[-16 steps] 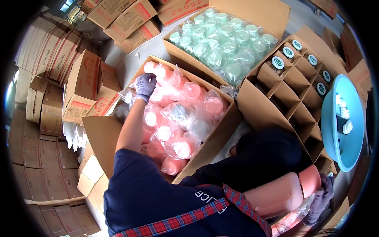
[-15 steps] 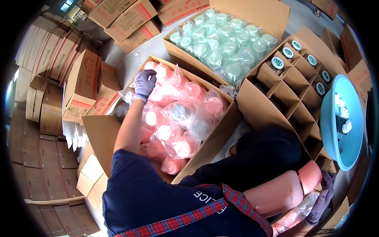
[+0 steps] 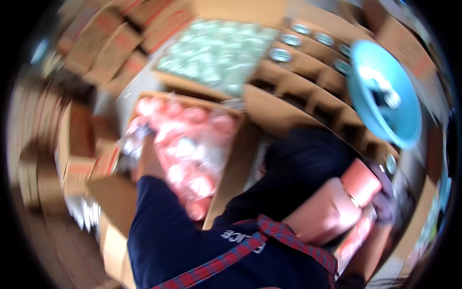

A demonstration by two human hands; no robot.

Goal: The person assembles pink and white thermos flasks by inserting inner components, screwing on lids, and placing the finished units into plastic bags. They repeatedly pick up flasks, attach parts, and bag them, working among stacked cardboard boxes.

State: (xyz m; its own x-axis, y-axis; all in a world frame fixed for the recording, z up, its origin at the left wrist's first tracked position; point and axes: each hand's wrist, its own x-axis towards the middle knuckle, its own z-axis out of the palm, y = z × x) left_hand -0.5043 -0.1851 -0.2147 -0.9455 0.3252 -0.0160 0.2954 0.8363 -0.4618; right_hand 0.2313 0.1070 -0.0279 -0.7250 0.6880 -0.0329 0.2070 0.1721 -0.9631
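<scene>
A large pink bottle (image 3: 321, 212) with a salmon-pink cap (image 3: 362, 182) lies slanted across my lap. My right hand (image 3: 384, 195), in a grey-purple glove, is closed round the cap end. At the left, my gloved left hand (image 3: 143, 131) is down at the left side of an open carton (image 3: 232, 166) packed with pink bottles (image 3: 192, 144) in clear plastic bags. Motion smears its fingers, so what they hold, if anything, does not show. Bunched clear plastic lies beside that hand.
Behind stands a carton of bagged pale-green bottles (image 3: 216, 53). To its right is a divided carton (image 3: 296, 108) with several lidded bottles in its cells. A blue basin (image 3: 410, 127) with small white pieces rests over that carton's right side. Stacked cartons (image 3: 108, 43) line the left.
The whole view has shifted and blurred. My left hand has moved from the carton's far corner to its left side. My right hand now sits closer round the bottle's cap.
</scene>
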